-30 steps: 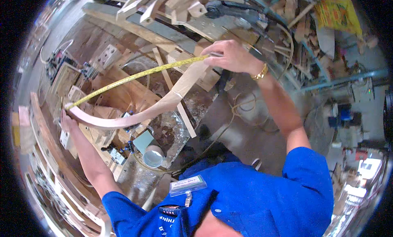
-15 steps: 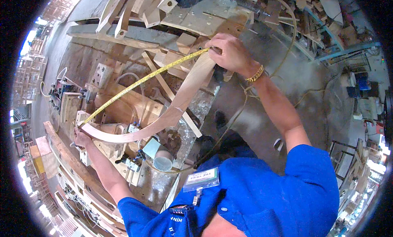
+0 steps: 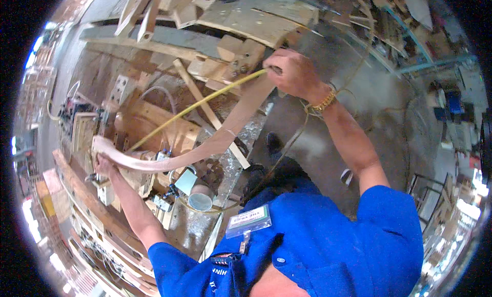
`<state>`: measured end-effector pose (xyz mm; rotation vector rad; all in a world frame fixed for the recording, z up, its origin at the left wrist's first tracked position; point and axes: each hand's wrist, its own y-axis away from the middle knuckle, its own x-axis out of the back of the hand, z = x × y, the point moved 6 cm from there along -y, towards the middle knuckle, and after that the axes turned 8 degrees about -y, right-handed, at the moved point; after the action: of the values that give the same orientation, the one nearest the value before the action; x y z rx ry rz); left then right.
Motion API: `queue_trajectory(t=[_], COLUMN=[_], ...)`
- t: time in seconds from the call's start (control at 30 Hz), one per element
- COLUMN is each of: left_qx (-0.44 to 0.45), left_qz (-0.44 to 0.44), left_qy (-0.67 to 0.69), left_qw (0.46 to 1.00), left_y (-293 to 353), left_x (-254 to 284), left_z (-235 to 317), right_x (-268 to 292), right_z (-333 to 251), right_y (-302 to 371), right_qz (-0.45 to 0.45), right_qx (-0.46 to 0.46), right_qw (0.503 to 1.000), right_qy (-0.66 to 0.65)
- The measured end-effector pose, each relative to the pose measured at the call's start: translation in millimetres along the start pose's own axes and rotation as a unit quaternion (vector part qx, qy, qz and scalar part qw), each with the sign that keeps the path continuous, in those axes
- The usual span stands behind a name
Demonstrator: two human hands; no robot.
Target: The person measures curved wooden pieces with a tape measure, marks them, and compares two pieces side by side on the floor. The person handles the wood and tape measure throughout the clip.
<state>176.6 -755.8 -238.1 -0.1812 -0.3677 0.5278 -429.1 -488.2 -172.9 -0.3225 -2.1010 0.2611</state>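
A curved piece of pale wood (image 3: 205, 149) bows between my two hands above the bench. Its left end is in my left hand (image 3: 104, 165), with the fingers closed round it. My right hand (image 3: 293, 74) is closed at the wood's other, upper end. Out of that fist a yellow tape measure (image 3: 200, 103) stretches in a slanting line to the lower left. The tape's lower tip goes out of sight beside the curved wood, apart from my left hand. Whatever tape case my right hand covers is hidden by the fingers.
Under the wood stands a wooden jig (image 3: 159, 125) with clamps and air hoses. A thin wooden strip (image 3: 210, 115) lies across the bench, near a clear round cup (image 3: 200, 199). Wood blocks (image 3: 233, 51) sit at the back. A hose (image 3: 297, 135) trails over the floor.
The tape's lower end has come away from the wood's left end and now lies farther right. That end of the wood has tilted up slightly. My right hand has shifted a little right and down.
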Motion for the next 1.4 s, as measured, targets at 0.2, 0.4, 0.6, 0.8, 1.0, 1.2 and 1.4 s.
queue_trajectory(t=[0.2, 0.4, 0.6, 0.8, 1.0, 1.2, 1.4], left_qx=[-0.026, -0.033, 0.095, 0.146, 0.149, 0.159, 0.151], left_qz=[-0.098, -0.003, -0.087, -0.051, -0.024, 0.054, 0.009], left_qy=[-0.213, -0.205, -0.008, 0.090, 0.101, 0.083, 0.316], left_qw=[0.972, 0.978, 0.992, 0.984, 0.983, 0.982, 0.936], left_y=[2.2, 11.0, 3.9, -13.2, -14.9, -7.3, 5.1], left_x=[7.8, -4.8, -2.7, 34.5, 74.7, 88.4, 84.1], left_z=[0.8, -10.5, -26.3, -23.7, -33.4, -55.9, -73.1], right_x=[-5.4, -5.8, 4.3, 24.1, 7.2, -9.8, -3.4], right_z=[15.1, 43.6, 49.2, 34.3, 13.6, -3.8, -71.0], right_y=[4.6, 20.0, 39.4, 51.9, 44.9, 33.6, -28.3], right_qz=[-0.006, -0.052, 0.009, 0.062, 0.032, 0.019, -0.004], right_qx=[-0.058, -0.234, -0.262, -0.316, -0.270, -0.244, -0.174], right_qw=[0.996, 0.957, 0.927, 0.877, 0.901, 0.914, 0.980], right_qy=[-0.065, -0.163, -0.269, -0.356, -0.339, -0.324, -0.098])
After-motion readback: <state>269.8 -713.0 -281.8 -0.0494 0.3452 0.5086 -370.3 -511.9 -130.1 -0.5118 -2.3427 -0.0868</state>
